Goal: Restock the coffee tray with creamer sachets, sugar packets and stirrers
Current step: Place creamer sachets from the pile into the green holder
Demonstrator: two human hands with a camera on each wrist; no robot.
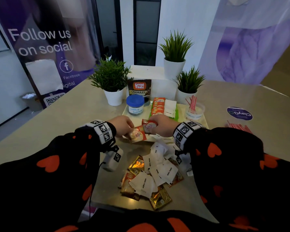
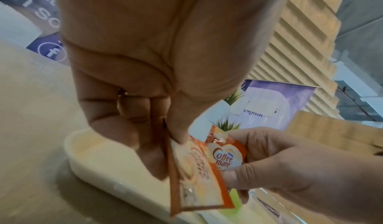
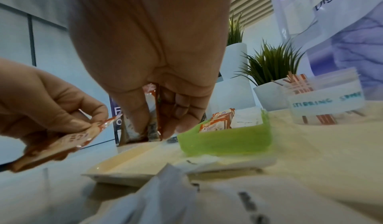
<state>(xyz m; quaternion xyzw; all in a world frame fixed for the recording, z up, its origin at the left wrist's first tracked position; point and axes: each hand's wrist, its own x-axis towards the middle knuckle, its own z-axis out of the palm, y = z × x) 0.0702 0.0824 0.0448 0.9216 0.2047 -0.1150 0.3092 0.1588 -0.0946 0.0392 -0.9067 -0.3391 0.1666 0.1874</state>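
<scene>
Over the near edge of the white tray [image 1: 125, 113], my left hand [image 1: 123, 125] pinches an orange creamer sachet [image 1: 137, 133] between thumb and fingers [image 2: 180, 134]. Just right of it, my right hand [image 1: 162, 124] grips another Coffee-mate sachet [image 1: 148, 125], seen upright between thumb and fingers [image 3: 152, 113]. On the tray a green holder [image 3: 225, 139] carries creamer sachets [image 1: 157, 106] and white sugar packets [image 1: 170, 108]. A clear cup [image 1: 195, 111] holds red-striped stirrers [image 1: 192, 102]. A loose pile of sugar packets [image 1: 157, 171] and sachets lies on the table near me.
A blue-lidded coffee jar [image 1: 135, 104] and a Great Taste granules pouch [image 1: 139, 88] stand at the tray's back. Three potted plants [image 1: 111, 81] surround it. More stirrers [image 1: 238, 127] lie loose at the right, beside a round sticker [image 1: 239, 113].
</scene>
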